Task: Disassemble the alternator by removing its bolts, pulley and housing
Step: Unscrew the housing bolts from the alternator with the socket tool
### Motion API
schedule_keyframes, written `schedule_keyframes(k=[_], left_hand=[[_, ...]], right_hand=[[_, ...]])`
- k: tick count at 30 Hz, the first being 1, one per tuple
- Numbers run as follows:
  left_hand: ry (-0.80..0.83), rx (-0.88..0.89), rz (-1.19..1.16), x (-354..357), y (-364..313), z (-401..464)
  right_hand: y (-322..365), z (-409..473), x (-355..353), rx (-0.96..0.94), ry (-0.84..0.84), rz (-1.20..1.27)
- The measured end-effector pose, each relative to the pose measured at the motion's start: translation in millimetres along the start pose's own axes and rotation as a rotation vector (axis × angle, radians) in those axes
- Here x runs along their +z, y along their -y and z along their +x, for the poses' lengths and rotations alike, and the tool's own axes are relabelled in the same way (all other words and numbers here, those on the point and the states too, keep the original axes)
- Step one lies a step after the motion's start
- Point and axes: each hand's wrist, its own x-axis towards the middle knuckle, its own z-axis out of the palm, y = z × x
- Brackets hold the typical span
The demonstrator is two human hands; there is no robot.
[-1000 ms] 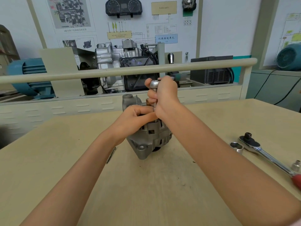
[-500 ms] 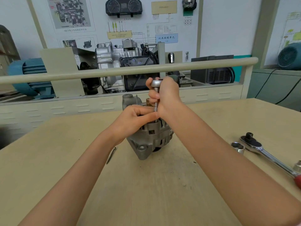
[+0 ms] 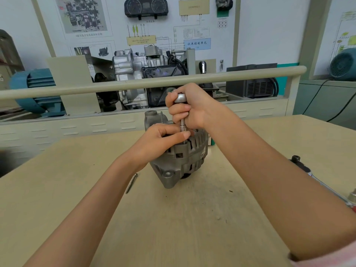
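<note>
Alternator [image 3: 181,160] upright mid-tabletop [image 3: 173,228], directly beneath both hands; right hand [image 3: 189,105] wrapped around driver [image 3: 182,120], shaft vertical, tip down into housing top; left hand [image 3: 161,139] nearer the housing, pinching shaft just above it.

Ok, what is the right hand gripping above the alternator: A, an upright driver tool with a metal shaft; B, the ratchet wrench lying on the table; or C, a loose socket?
A: the right hand grips an upright driver whose shaft reaches down into the alternator.
</note>
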Motion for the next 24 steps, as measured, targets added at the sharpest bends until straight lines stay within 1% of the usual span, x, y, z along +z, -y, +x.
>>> schedule_keyframes(k=[2, 4, 6, 9, 11, 14, 16, 18, 21, 24], left_hand=[[-0.009, 0.011, -0.003, -0.4, 0.2, 0.4], [-0.019, 0.029, -0.018, 0.3, -0.3, -0.4], [-0.019, 0.045, -0.016, 0.5, -1.5, -1.2], [-0.012, 0.056, 0.02, 0.3, -1.4, -1.6], [-0.023, 0.047, 0.008, 0.7, -3.7, -2.5], [-0.031, 0.032, -0.016, 1.5, -3.9, -3.5], [-0.035, 0.037, -0.004, 1.4, -2.1, -2.4], [-0.033, 0.041, 0.025, 1.3, -0.4, -1.3], [-0.021, -0.005, 0.001, 1.2, -2.9, -2.0], [0.0, -0.03, -0.015, -0.4, -2.2, -0.7]], right_hand=[[0.4, 0.2, -0.3, 0.03, 0.021, -0.01], [-1.5, -0.9, 0.4, 0.004, -0.017, 0.025], [-5.2, -3.8, 3.2, -0.082, -0.122, 0.085], [-15.9, -7.5, 7.4, -0.29, -0.3, 0.113], [-23.6, -9.4, 10.2, -0.417, -0.347, 0.101], [-26.7, -10.8, 12.7, -0.473, -0.368, 0.094], [-22.9, -9.8, 12.7, -0.411, -0.349, 0.083], [-15.7, -7.6, 10.5, -0.264, -0.29, 0.057], [-3.3, -0.1, 4.3, -0.075, -0.126, -0.021], [2.5, 5.3, -3.1, 0.045, 0.039, -0.077]])
